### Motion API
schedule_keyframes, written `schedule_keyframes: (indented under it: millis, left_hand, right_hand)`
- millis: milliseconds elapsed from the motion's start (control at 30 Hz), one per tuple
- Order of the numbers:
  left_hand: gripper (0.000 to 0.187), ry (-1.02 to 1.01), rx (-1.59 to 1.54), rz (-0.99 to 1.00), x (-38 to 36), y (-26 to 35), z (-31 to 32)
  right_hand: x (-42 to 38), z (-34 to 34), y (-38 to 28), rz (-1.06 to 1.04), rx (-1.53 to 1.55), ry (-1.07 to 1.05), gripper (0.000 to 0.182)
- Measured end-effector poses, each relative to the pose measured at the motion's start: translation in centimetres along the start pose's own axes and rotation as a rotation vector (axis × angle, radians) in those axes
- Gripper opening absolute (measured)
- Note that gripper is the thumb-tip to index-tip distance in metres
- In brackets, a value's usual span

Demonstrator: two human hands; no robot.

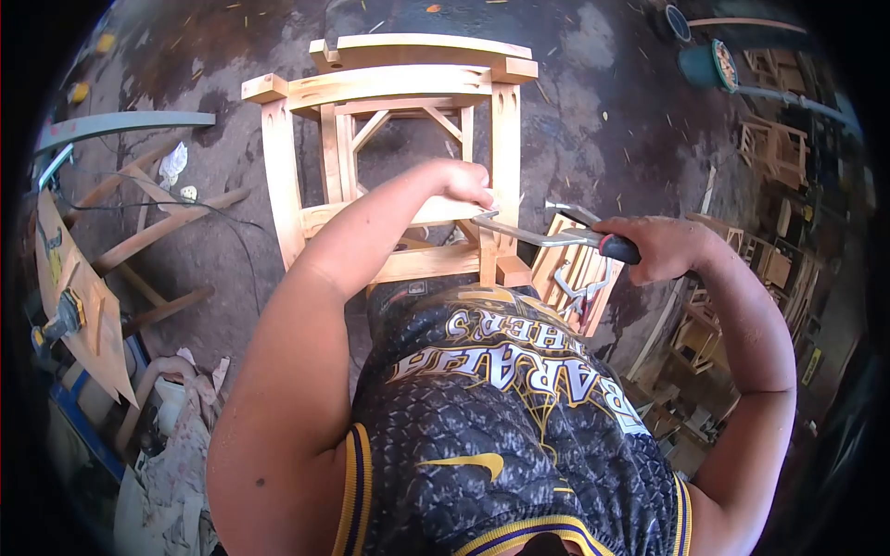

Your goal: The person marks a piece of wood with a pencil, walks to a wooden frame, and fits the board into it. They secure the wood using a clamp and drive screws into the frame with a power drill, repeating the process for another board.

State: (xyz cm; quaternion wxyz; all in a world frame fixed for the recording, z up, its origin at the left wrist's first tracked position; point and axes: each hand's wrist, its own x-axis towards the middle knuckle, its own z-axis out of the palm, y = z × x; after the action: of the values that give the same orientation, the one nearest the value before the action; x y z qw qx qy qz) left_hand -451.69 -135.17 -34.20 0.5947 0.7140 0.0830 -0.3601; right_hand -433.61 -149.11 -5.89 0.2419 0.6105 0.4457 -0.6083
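Observation:
A pale wooden chair frame (389, 88) stands in front of me, with curved rails, square posts and diagonal braces inside. My left hand (464, 181) is closed around its frame where a crossrail meets the right post, the fingers partly hidden. Off to the right, my right hand (663, 248) grips a tool (561, 240) with a black-and-red handle and a bent, narrow metal bar. The bar's tip reaches the post just below my left hand. A second dark piece with a silvery tip (556, 206) projects toward the frame beside my right hand.
Wooden slats (584, 310) with a white-handled metal tool (579, 295) lie below my right hand. A teal bucket (700, 67) stands at upper right, near stacked wooden frames (774, 153). At left are a yellow power tool (67, 313) on a board (93, 347) and a cable (246, 222).

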Motion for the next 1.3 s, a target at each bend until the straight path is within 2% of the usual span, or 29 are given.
schedule_keyframes:
  millis: [200, 467, 533, 633, 667, 700, 767, 867, 933, 1000, 1033, 1167, 1200, 1267, 1300]
  left_hand:
    - [0.04, 0.013, 0.083, -0.004, 0.1, 0.0, -0.1]
    - [0.034, 0.017, 0.109, 0.04, 0.6, -0.3, -0.2]
    - [0.034, 0.001, 0.061, 0.044, 0.7, -0.3, 0.0]
    - [0.039, -0.11, 0.054, 0.02, -0.8, 1.7, -1.0]
    - [0.047, -0.177, -0.094, 0.029, -1.0, 1.8, -1.1]
    - [0.047, -0.194, -0.083, 0.025, -1.1, 1.7, -1.0]
    - [0.036, -0.234, -0.266, 0.103, -1.2, 1.3, -1.1]
    - [0.044, -0.329, -0.096, 0.103, -0.2, 0.6, -1.9]
    - [0.05, -0.36, -0.203, 0.043, -0.7, 1.7, -1.9]
    - [0.057, -0.342, -0.27, 0.116, -0.3, 1.1, -1.3]
    - [0.059, -0.323, -0.357, 0.17, 0.0, 0.6, -0.9]
    - [0.062, -0.272, -0.211, -0.002, -0.3, 2.2, -1.3]
    - [0.061, -0.288, -0.206, -0.029, -0.3, 2.4, -1.3]
    - [0.059, -0.286, -0.254, -0.016, -0.5, 2.6, -1.1]
    - [0.06, -0.282, -0.281, -0.026, 0.0, 1.0, -1.0]
  right_hand:
    - [-0.6, 0.1, 2.0, 0.023, -0.071, 0.048, 0.082]
    - [-0.9, 1.6, 4.0, 0.022, 0.08, 0.082, 0.081]
    - [-0.3, 3.3, 5.2, -0.068, 0.07, 0.204, 0.083]
    - [0.1, 5.8, 6.3, -0.131, 0.161, 0.305, 0.078]
    - [0.3, 6.8, 6.8, -0.15, 0.252, 0.327, 0.08]
    - [0.6, 8.3, 7.4, -0.148, 0.272, 0.332, 0.08]
    - [1.4, 11.5, 8.5, -0.032, 0.55, 0.326, 0.083]
    - [4.4, 18.6, 10.8, 0.006, 0.726, 0.498, 0.084]
    - [7.9, 24.3, 12.8, 0.115, 0.826, 0.611, 0.082]
    - [9.4, 27.2, 13.2, 0.308, 0.909, 0.682, 0.081]
    - [12.1, 30.8, 14.7, 0.298, 0.96, 0.863, 0.082]
    - [18.3, 39.4, 19.8, 0.772, 0.769, 1.065, 0.081]
    - [20.2, 42.1, 22.0, 0.824, 0.747, 1.123, 0.082]
    - [21.4, 43.2, 24.5, 0.933, 0.815, 1.116, 0.08]
    - [22.1, 43.5, 25.7, 1.006, 0.744, 1.116, 0.077]
